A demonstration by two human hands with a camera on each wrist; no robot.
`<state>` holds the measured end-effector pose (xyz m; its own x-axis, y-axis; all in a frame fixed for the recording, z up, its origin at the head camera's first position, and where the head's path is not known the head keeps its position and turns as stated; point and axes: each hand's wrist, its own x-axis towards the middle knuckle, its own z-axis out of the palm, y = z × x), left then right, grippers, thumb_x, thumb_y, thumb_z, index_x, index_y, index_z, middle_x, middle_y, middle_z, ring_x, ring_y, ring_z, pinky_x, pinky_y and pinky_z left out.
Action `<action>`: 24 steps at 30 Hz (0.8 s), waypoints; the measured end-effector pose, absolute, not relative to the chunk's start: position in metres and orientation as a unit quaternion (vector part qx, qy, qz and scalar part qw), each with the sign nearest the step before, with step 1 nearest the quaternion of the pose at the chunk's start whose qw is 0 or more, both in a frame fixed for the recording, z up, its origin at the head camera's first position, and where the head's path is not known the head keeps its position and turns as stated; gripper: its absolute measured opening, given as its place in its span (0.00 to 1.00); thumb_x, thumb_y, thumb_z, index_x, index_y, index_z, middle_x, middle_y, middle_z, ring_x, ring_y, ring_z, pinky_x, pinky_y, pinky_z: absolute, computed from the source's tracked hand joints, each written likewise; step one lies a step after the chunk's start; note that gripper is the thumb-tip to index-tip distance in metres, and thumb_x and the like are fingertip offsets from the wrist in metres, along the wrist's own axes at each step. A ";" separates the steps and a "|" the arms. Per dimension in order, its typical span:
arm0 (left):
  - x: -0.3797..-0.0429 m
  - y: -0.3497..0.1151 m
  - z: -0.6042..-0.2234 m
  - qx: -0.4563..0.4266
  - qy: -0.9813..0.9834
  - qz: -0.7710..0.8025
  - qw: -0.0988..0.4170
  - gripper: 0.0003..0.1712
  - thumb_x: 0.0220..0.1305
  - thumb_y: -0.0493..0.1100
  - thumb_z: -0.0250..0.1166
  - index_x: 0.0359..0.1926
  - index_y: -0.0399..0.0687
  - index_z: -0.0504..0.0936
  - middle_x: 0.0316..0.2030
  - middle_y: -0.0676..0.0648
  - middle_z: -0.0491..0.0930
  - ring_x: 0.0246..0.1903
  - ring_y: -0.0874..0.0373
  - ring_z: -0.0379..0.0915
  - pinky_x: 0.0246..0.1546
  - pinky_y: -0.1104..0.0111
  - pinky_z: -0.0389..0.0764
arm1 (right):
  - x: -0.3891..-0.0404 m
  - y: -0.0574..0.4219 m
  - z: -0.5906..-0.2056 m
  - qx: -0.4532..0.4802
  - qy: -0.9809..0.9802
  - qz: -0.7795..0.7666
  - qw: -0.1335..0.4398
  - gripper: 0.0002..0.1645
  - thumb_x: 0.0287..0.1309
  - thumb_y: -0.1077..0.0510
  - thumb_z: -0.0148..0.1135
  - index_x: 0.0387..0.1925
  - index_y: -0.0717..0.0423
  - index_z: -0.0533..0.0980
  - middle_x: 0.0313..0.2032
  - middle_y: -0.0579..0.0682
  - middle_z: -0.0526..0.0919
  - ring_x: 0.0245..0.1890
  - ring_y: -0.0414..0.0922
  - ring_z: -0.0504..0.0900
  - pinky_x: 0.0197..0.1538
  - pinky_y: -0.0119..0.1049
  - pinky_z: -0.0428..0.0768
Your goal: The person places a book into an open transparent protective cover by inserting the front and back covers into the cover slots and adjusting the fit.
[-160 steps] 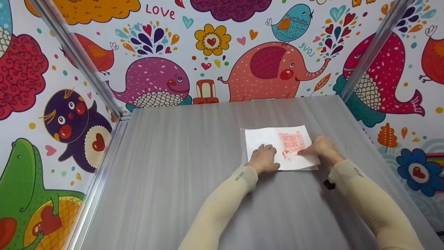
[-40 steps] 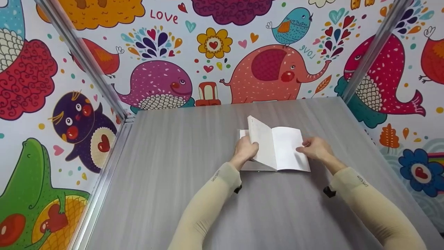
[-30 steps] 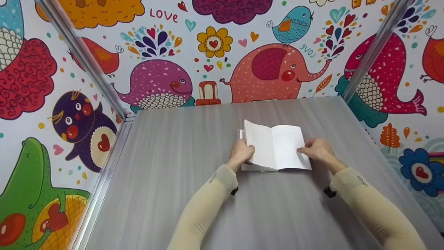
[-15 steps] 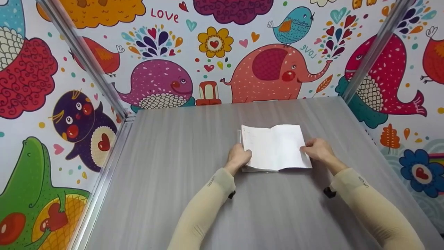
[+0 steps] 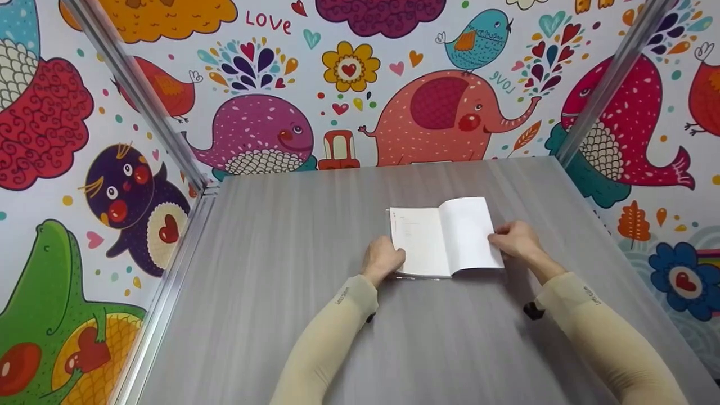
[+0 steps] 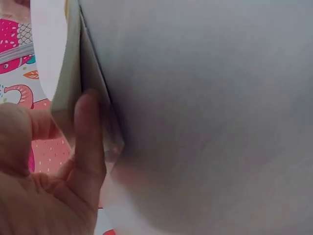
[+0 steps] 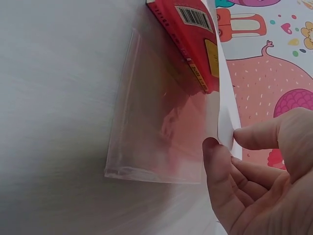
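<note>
An open book lies on the grey table in the head view, with faint print on its left page and a plain white right page. My left hand grips the left edge, thumb on top; in the left wrist view its fingers hold the thick page block. At the right edge, my right hand pinches a white leaf between thumb and finger, slightly raised. Beneath, the right wrist view shows a red cover with a barcode and a clear plastic sleeve.
The grey table extends on every side of the book. Metal posts frame the walls, which carry colourful cartoon animals. Small black pieces sit beneath the wrists.
A red illustrated page showed at first, with my left hand flat on it. Leaves lifted in my left hand have come down to the left. My right hand stays at the right edge.
</note>
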<state>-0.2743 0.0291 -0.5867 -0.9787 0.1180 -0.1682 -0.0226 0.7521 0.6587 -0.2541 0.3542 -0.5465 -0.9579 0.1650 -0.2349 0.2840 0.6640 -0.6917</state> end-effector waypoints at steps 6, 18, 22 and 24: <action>-0.273 0.028 -0.583 0.050 0.947 0.303 0.093 0.11 0.69 0.43 0.63 0.30 0.44 0.83 0.20 0.52 0.75 0.20 0.58 0.71 0.19 0.66 0.70 | -0.253 0.351 -0.544 0.128 0.907 -0.395 0.073 0.28 0.69 0.54 0.63 0.59 0.75 0.78 0.47 0.65 0.84 0.35 0.52 0.86 0.38 0.47 0.87; -0.274 0.029 -0.579 0.074 0.963 0.245 0.086 0.15 0.66 0.42 0.62 0.20 0.50 0.78 0.16 0.52 0.73 0.15 0.59 0.69 0.16 0.67 0.68 | -0.251 0.348 -0.539 0.114 0.911 -0.393 0.061 0.28 0.70 0.54 0.62 0.59 0.74 0.78 0.47 0.65 0.84 0.34 0.48 0.83 0.39 0.46 0.86; -0.275 0.032 -0.575 0.087 0.969 0.220 0.070 0.18 0.65 0.41 0.62 0.17 0.53 0.75 0.15 0.53 0.72 0.14 0.60 0.67 0.15 0.68 0.67 | -0.252 0.347 -0.537 0.111 0.909 -0.398 0.056 0.29 0.69 0.55 0.60 0.61 0.75 0.77 0.50 0.67 0.84 0.34 0.47 0.83 0.39 0.46 0.87; -0.275 0.034 -0.574 0.091 0.972 0.207 0.058 0.17 0.65 0.40 0.62 0.17 0.52 0.77 0.15 0.53 0.73 0.15 0.59 0.68 0.17 0.67 0.69 | -0.252 0.347 -0.537 0.112 0.905 -0.407 0.056 0.29 0.68 0.56 0.58 0.61 0.75 0.77 0.48 0.66 0.84 0.34 0.48 0.84 0.38 0.45 0.87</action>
